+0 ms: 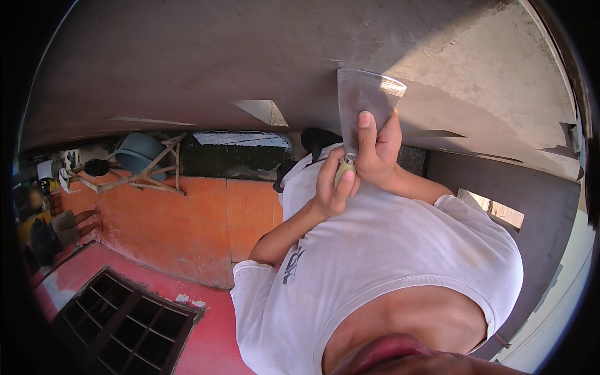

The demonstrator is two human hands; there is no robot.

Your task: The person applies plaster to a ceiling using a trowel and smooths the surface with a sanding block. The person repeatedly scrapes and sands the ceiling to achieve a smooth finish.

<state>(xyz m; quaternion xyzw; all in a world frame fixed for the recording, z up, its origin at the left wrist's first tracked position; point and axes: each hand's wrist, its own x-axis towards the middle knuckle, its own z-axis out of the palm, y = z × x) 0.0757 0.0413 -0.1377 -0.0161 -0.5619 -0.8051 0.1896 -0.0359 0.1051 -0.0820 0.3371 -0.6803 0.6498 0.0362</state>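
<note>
A wide-bladed putty knife (362,94) is held up in front of my chest, its broad edge pointing away from me at the grey plastered wall (206,62). My left hand (334,187) is closed around its pale handle (344,167). My right hand (379,150) grips the lower part of the metal blade, with the thumb flat on the near face and the fingers mostly hidden behind it. Whether the blade's edge touches the wall, I cannot tell.
On the left, a blue-grey basin (140,153) rests on a wooden stand (159,170) over an orange surface (181,215). A barred window (128,322) is set in the pink wall (215,331). Another person (65,228) is at the far left.
</note>
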